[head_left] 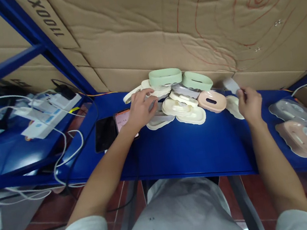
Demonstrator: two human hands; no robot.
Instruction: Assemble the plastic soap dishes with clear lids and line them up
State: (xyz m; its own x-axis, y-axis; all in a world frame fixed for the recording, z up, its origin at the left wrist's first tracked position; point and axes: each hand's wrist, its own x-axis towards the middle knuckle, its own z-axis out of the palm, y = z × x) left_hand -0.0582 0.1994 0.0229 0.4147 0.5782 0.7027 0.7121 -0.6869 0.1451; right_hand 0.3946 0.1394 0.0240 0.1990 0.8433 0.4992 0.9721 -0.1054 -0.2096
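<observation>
My left hand (142,108) is open, its fingers spread and bent over the left side of a heap of cream plastic trays (176,105). Whether its fingertips press on one is unclear. My right hand (251,103) pinches a small translucent white piece (231,85), blurred, above a cream oval tray (234,106). Between the hands lies a pink oval shell with a dark slot (211,101). Two light green oval rings, one upright-walled (165,77) and one tilted (197,80), rest at the back of the heap.
A black phone (105,134) and a lit phone (122,118) lie left of the heap. Farther left is a white power strip (51,115) with cables. At right are a pink box under a clear cover (303,138) and another clear cover (291,110). Cardboard (136,37) walls the back.
</observation>
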